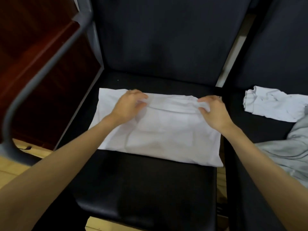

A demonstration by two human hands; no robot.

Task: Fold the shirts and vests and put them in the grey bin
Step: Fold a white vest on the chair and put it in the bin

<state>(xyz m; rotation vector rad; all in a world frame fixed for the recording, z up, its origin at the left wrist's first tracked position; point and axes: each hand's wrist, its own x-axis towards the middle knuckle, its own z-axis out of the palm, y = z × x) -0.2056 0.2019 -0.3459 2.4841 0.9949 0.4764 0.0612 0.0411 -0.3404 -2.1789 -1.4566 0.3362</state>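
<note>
A white shirt (166, 135) lies folded into a wide rectangle across the black chair seat (146, 189). My left hand (128, 105) rests on its far left part, fingers curled at a fold of cloth near the top edge. My right hand (213, 109) sits on the far right part, fingers and thumb pinching the folded top edge. The grey bin is not in view.
A second white garment (273, 104) lies crumpled on the neighbouring black seat at the right. A pale grey garment (290, 152) is heaped below it at the right edge. A grey metal armrest (38, 77) curves along the left. Wooden floor (10, 167) shows at lower left.
</note>
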